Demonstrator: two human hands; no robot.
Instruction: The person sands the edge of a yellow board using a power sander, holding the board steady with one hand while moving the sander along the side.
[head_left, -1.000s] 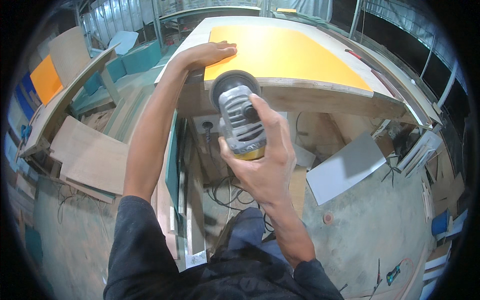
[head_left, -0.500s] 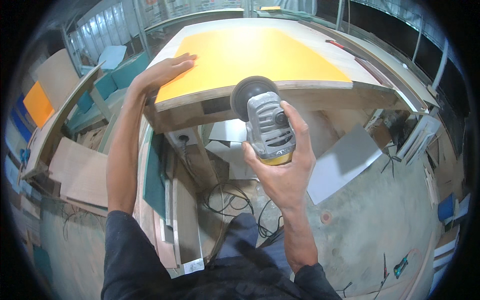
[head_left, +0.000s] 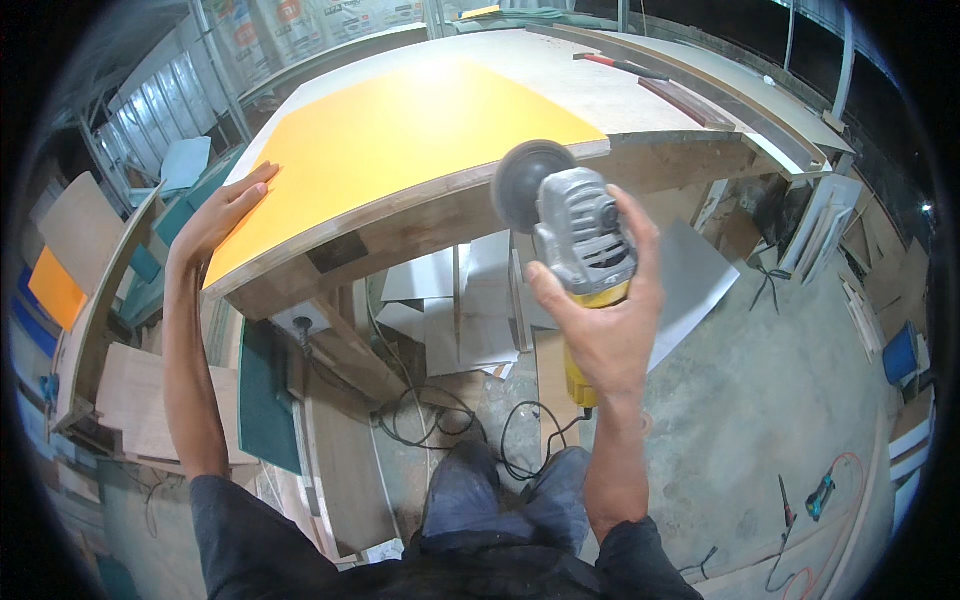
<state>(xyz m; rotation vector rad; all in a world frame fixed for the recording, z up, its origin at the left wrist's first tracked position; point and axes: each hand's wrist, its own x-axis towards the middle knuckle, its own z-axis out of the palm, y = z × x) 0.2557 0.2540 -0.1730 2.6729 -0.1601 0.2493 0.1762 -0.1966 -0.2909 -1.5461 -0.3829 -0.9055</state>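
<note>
An orange panel [head_left: 400, 145] lies on the pale top of a wooden workbench [head_left: 670, 150]. My left hand [head_left: 222, 212], fingers stretched out, rests on the panel's left edge. Wrapped around a grey and yellow angle grinder [head_left: 582, 225] is my right hand [head_left: 612, 325]. The grinder's round, dark disc [head_left: 533, 185] stands at the panel's front edge, close to its right corner. Whether disc and edge touch, I cannot tell. Part of the grinder's yellow body is hidden behind my right hand and wrist.
A black cable [head_left: 430, 415] lies looped on the floor by my knees. Under the bench stand white boards [head_left: 480, 310]. A red and black tool [head_left: 620, 66] lies on the bench top. At lower right are a teal tool [head_left: 820, 497] and a blue bucket [head_left: 900, 355].
The grinder has moved right along the panel's front edge, from about its middle toward the right corner. My view has turned rightward. My left hand stays on the panel's left edge.
</note>
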